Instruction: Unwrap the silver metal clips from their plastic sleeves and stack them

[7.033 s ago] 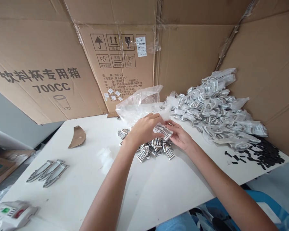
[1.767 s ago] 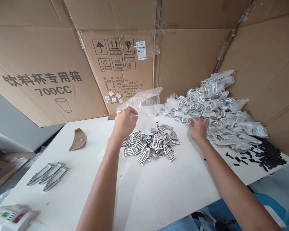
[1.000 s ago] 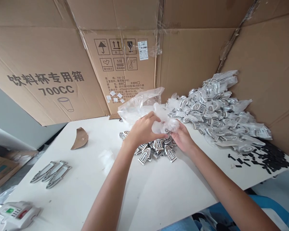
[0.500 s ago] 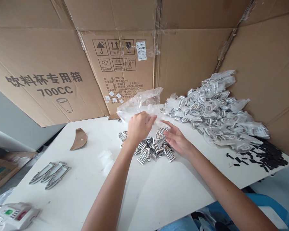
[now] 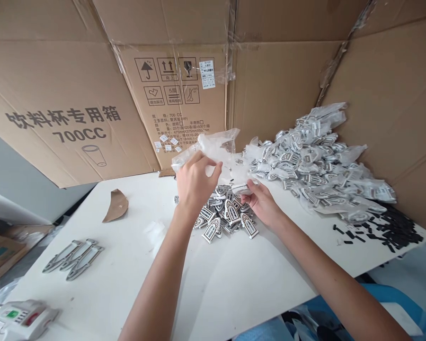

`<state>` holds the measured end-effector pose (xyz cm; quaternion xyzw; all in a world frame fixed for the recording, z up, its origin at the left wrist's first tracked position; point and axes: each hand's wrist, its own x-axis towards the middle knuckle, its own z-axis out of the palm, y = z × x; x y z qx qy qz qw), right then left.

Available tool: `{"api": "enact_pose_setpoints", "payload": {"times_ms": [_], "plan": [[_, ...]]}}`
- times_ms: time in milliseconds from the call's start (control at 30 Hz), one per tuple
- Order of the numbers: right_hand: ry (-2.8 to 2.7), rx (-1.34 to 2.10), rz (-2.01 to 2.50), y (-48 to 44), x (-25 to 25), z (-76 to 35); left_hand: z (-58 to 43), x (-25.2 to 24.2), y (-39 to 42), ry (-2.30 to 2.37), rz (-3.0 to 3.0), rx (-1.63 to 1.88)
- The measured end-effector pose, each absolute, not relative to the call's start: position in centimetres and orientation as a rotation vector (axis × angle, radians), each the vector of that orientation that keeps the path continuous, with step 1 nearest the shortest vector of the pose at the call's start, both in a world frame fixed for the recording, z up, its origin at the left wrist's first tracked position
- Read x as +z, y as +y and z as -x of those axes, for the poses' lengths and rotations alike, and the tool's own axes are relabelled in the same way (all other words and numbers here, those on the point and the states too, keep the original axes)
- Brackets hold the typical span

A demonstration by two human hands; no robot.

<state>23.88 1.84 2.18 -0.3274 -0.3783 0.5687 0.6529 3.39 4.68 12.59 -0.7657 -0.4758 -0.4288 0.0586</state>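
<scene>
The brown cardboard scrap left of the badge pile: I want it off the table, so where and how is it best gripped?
Probably the raised curved edge of the cardboard scrap, coming from the near side. It lies apart from everything on the white table, and it bows upward, so fingers could slip under that lifted edge and pinch it rather than scrape at the flat part.

The left hand (image 5: 195, 182) pulled a clear wrapper (image 5: 216, 150) up and away, while the right hand (image 5: 261, 203) kept the bare badge (image 5: 243, 188).
</scene>
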Motion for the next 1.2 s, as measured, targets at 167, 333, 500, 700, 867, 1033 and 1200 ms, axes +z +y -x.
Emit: {"api": "enact_pose_setpoints", "payload": {"times_ms": [167,333,500,700,867,1033,1200], "plan": [[-0.909,1.234,0.841,1.7,1.8,-23.6,-3.9,12.7,4.3,-1.118,2.572,-0.98],[-0.92,1.238,0.838,1.6,1.7,-23.4,-4.9,12.0,4.0,-0.967,2.825,-0.666],[-0.912,1.326,0.748,1.6,2.0,-23.5,-5.3,11.6,3.9,-0.988,2.893,-0.579],[-0.952,1.331,0.765,1.3,2.3,-23.5,-4.8,12.1,3.9,-1.009,2.931,-0.657],[-1.033,1.164,0.913,0.9,2.3,-23.3,-4.3,12.3,3.9,-1.034,2.92,-0.753],[-1.082,1.058,0.91,1.0,2.1,-23.4,-4.2,12.4,4.0,-1.096,2.887,-0.815],[-1.112,0.95,0.83,1.2,2.2,-23.3,-3.8,12.6,4.2,-1.163,2.842,-0.913]]}}
